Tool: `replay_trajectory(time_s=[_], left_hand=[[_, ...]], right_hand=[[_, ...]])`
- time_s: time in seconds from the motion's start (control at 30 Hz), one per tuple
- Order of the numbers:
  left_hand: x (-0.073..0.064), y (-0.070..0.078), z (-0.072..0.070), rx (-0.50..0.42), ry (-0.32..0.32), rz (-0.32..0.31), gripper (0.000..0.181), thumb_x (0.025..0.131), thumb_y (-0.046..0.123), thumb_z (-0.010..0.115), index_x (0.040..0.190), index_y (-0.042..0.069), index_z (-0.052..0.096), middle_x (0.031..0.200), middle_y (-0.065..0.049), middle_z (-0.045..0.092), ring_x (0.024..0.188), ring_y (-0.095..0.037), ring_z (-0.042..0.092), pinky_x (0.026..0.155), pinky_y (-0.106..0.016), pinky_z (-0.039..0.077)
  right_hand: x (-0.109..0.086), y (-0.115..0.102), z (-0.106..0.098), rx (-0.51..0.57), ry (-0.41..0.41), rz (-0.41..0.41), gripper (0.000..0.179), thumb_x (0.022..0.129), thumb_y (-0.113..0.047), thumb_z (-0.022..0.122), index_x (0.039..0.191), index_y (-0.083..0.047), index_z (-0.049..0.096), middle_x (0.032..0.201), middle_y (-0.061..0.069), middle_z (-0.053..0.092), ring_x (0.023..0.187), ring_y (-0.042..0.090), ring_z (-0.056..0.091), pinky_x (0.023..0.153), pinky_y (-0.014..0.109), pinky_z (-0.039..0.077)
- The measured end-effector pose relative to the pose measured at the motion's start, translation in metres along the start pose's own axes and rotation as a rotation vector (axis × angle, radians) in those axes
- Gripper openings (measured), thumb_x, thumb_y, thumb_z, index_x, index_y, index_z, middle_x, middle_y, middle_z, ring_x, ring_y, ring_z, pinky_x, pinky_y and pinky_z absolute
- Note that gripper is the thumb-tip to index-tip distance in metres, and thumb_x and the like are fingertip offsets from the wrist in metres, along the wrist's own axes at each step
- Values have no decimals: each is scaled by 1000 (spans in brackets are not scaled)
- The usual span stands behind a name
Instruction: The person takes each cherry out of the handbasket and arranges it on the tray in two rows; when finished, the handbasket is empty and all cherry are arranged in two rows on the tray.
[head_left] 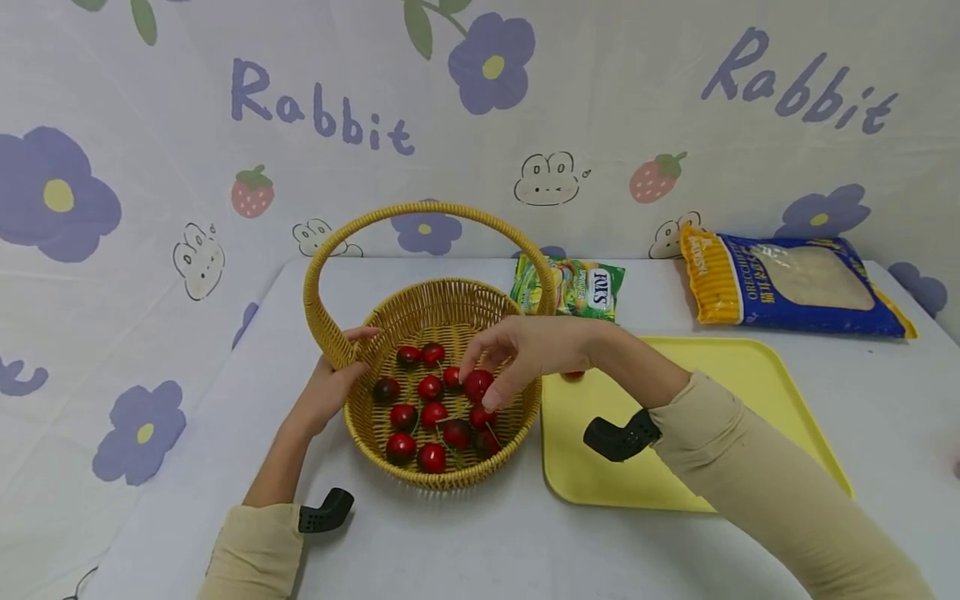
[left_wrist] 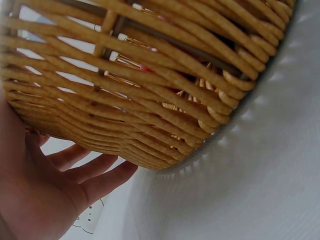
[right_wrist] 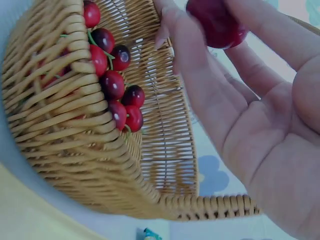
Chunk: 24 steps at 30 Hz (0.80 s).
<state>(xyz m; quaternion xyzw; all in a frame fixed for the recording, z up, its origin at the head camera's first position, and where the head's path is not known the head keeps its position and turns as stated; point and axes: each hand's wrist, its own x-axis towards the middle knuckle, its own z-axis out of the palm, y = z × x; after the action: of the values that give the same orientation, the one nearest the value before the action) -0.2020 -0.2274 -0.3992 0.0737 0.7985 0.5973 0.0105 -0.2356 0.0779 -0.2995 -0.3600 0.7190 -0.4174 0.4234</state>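
A dark red cherry (head_left: 478,385) is pinched between the thumb and fingers of my right hand (head_left: 525,354), above the right part of a round wicker basket (head_left: 442,481). In the right wrist view that cherry (right_wrist: 215,22) shows at the fingertips, over the basket's rim. Several red cherries (head_left: 431,457), some with green stems, lie on the basket's floor. My left hand (head_left: 333,387) grips the basket's left rim by the foot of its arched handle (head_left: 427,208). From below, the left wrist view shows that hand's fingers (left_wrist: 107,177) against the woven wall.
To the right of the basket lies a yellow tray (head_left: 622,492), with a red cherry (head_left: 573,376) on it partly hidden behind my right wrist. A green snack packet (head_left: 600,292) lies behind the basket. A blue and yellow pasta bag (head_left: 802,287) sits at the back right.
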Motion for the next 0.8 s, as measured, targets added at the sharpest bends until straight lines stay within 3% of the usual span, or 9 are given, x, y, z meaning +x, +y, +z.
replay_trajectory(time_s=[0.17, 0.37, 0.47, 0.6, 0.8], left_hand=[[-1, 1, 0, 2, 2, -2, 45, 91, -6, 39, 136, -1, 41, 145, -20, 35, 137, -39, 25, 105, -60, 22], [0, 0, 1, 5, 6, -4, 45, 91, -5, 40, 136, 0, 42, 145, -19, 36, 137, -39, 25, 105, -60, 22], [0, 0, 0, 2, 7, -5, 45, 91, -5, 40, 136, 0, 42, 145, -19, 36, 137, -38, 25, 105, -60, 21], [0, 0, 0, -2, 7, 0, 45, 91, -5, 40, 136, 0, 42, 145, -20, 36, 137, -38, 24, 105, -60, 21], [0, -1, 0, 4, 7, 5, 45, 92, -5, 40, 136, 0, 42, 145, -19, 36, 137, -38, 25, 105, -61, 21]], right_hand=[[-15, 13, 4, 75, 31, -43, 30, 86, -13, 70, 114, -3, 61, 95, 12, 64, 87, 25, 62, 80, 36, 51], [-34, 29, 4, 15, 110, -59, 36, 89, -20, 68, 122, -9, 61, 113, 9, 60, 102, 24, 53, 86, 36, 46], [-44, 37, 2, 61, 116, -54, 35, 91, -18, 64, 124, -8, 60, 116, 12, 58, 106, 30, 53, 89, 39, 46], [-59, 48, -3, 157, 112, -36, 34, 92, -13, 62, 123, 0, 55, 111, 18, 60, 99, 39, 57, 84, 41, 50], [-84, 66, -10, 195, 180, -1, 33, 91, -11, 63, 119, 3, 53, 112, 21, 60, 99, 41, 59, 83, 41, 51]])
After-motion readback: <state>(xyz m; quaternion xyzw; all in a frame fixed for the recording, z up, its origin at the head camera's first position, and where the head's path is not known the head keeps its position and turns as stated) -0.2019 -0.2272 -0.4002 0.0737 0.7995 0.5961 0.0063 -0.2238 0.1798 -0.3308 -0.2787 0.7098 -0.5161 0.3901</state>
